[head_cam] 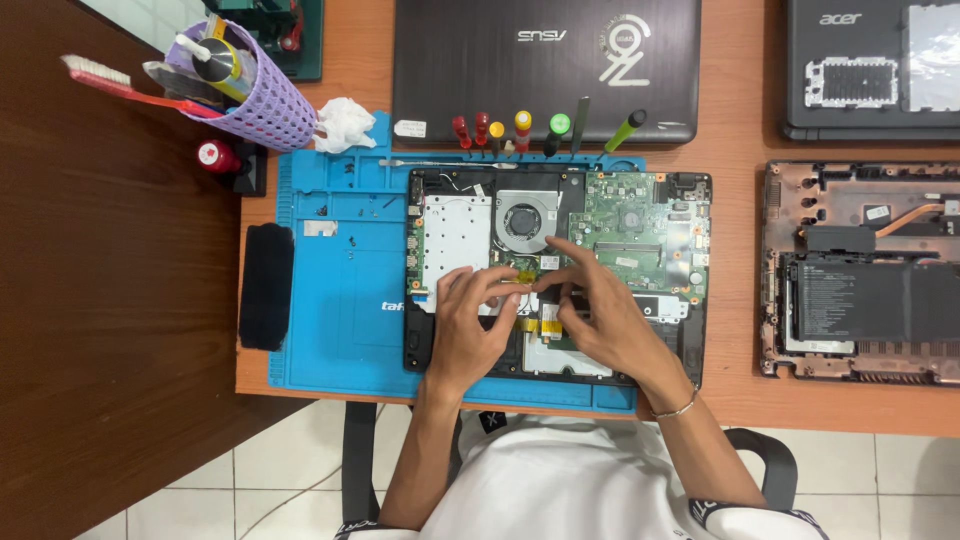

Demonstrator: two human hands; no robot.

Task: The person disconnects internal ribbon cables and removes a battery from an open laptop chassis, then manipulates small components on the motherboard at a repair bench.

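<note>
An opened laptop (640, 240) lies on a blue mat (340, 300) on the worktop (740, 140). Both hands meet over its middle: the left hand (470, 325) and right hand (600, 315) pinch narrowly at a small yellow strip (522, 275), fingertips almost touching. The fan (525, 220) sits just beyond the grip; screwdrivers (520, 130) stand farther off.

An orange-brown wooden desk (745, 400) carries a blue work mat (340, 300), closed laptops (545, 70) and an opened laptop base (860, 270).

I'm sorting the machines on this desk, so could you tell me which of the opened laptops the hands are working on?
The one on the blue mat: the opened laptop with the round fan, under both hands. The other opened laptop, copper-coloured, lies untouched to the right.
</note>
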